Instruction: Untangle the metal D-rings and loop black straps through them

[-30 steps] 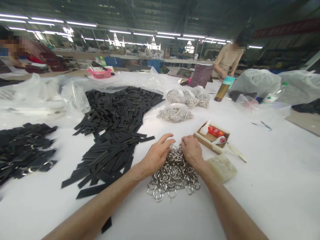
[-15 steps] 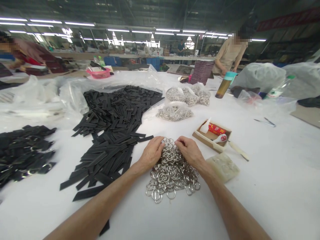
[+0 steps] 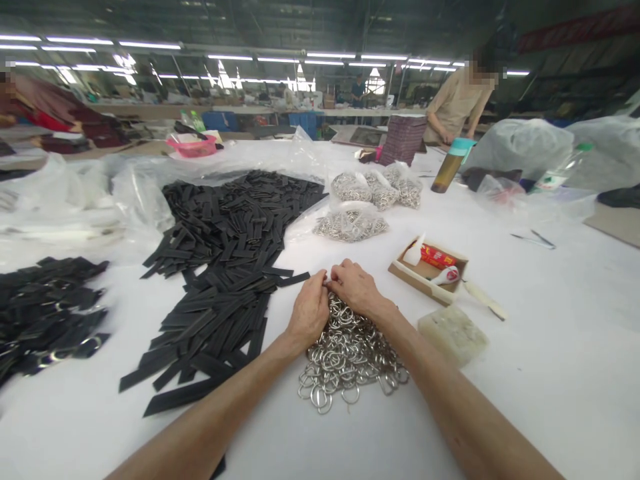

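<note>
A heap of silver metal D-rings (image 3: 347,357) lies on the white table right in front of me. My left hand (image 3: 309,311) and my right hand (image 3: 356,288) meet at the far edge of the heap, fingers curled and pinched together over the rings. What sits between the fingertips is too small to make out. A large spread of black straps (image 3: 225,267) lies just left of my left hand.
Bags of metal rings (image 3: 370,200) lie beyond the heap. A small cardboard tray (image 3: 427,270) with tubes and a pale block (image 3: 453,333) sit to the right. More black pieces (image 3: 45,313) lie far left. A bottle (image 3: 450,167) and a person stand at the back right.
Both hands have drawn together from apart on the heap; the left hand's spread fingers have curled, and the fingertips now touch at the far edge of the rings.
</note>
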`<state>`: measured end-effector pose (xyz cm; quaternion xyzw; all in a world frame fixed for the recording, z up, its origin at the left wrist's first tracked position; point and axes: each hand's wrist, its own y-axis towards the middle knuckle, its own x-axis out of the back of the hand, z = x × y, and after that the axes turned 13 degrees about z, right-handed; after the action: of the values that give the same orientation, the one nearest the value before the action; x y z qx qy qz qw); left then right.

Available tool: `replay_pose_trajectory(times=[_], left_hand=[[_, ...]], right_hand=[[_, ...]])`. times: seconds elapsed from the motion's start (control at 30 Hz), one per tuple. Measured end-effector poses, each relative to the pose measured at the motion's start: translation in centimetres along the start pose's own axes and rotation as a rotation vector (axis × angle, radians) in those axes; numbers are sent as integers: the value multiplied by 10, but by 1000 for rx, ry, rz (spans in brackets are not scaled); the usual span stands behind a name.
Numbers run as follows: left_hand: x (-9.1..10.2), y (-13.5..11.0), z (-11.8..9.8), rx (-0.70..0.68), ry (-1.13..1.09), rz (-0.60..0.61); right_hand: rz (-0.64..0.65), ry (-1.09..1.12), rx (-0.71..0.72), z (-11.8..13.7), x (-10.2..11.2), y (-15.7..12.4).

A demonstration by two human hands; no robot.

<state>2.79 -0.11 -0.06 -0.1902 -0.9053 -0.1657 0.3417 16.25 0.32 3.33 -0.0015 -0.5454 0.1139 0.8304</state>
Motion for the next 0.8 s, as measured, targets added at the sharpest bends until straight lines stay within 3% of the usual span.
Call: replay_pose_trajectory(times=[0.27, 0.4, 0.53, 0.67, 0.8], left_hand=[[3, 0, -4, -72, -223, -21], [11, -5, -18, -149, -328, -39], [29, -12, -50, -232, -408, -51], [45, -20, -79, -310, -599, -90], [51, -21, -88, -322, -720, -121]], right_hand=[[38, 120, 32, 14, 7, -17], [25, 169, 58, 19, 22, -47], [-116, 237, 44, 18, 29, -93], [-264, 297, 148, 36, 3, -138], [-259, 60, 460, 84, -51, -164]])
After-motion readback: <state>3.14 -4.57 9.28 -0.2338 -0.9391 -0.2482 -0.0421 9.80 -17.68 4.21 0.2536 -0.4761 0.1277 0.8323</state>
